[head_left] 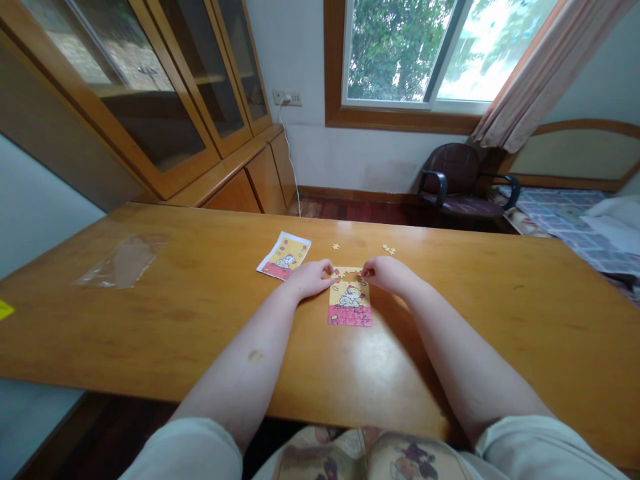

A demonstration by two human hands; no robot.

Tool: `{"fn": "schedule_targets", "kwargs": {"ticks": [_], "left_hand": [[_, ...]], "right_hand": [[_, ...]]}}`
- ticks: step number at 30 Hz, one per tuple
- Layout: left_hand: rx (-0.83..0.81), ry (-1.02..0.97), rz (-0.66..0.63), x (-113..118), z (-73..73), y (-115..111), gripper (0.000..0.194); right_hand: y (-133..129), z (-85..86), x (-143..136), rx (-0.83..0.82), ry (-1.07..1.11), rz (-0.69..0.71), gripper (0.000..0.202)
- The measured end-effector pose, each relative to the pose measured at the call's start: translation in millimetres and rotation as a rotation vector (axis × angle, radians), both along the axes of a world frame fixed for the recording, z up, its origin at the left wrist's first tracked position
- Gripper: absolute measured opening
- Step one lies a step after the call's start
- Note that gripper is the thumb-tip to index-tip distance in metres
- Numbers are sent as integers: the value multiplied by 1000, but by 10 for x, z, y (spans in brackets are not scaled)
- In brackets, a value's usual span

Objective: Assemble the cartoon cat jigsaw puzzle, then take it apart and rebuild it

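The jigsaw puzzle (350,301) is lying on the wooden desk (200,320) in front of the person, its upper part showing a gap. The left hand (313,277) is touching the puzzle's upper left edge, fingers curled; whether it is gripping a piece cannot be determined. The right hand (384,273) is bending its fingers at the upper right edge; its grip likewise cannot be determined. The reference picture sheet (286,256) is lying beside the left hand. Loose puzzle pieces (389,250) are resting beyond the right hand, and a single piece (336,247) is lying beyond the puzzle.
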State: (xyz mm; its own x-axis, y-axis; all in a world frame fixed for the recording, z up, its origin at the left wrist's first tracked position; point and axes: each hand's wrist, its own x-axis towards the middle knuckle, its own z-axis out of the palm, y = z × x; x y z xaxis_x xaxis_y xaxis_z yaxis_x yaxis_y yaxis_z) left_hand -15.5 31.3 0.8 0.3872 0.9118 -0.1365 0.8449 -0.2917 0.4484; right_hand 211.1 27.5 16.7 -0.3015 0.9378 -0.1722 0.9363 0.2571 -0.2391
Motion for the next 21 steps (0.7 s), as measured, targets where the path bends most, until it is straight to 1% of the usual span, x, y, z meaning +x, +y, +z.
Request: {"fn": "schedule_targets", "kwargs": {"ticks": [3,5,7,11,21], "left_hand": [[0,-8,4,-6,-4,4,23],[-1,-8,-4,-8,-1,-1,22],[-1,-3,-18,-10,3,-8,22],[-21,2,-29,-12,1,-13,26],[-20,32,-37,-2,-18,5,26]], "right_hand": [[-31,18,-21,-14,12,61,21],[-69,4,-80,-51,30,114,19],[-103,-22,-148,-71,22,138,17],[-122,-67,-230,-64,-28,146,14],[-111,-121,-245,-25,11,122,17]]}}
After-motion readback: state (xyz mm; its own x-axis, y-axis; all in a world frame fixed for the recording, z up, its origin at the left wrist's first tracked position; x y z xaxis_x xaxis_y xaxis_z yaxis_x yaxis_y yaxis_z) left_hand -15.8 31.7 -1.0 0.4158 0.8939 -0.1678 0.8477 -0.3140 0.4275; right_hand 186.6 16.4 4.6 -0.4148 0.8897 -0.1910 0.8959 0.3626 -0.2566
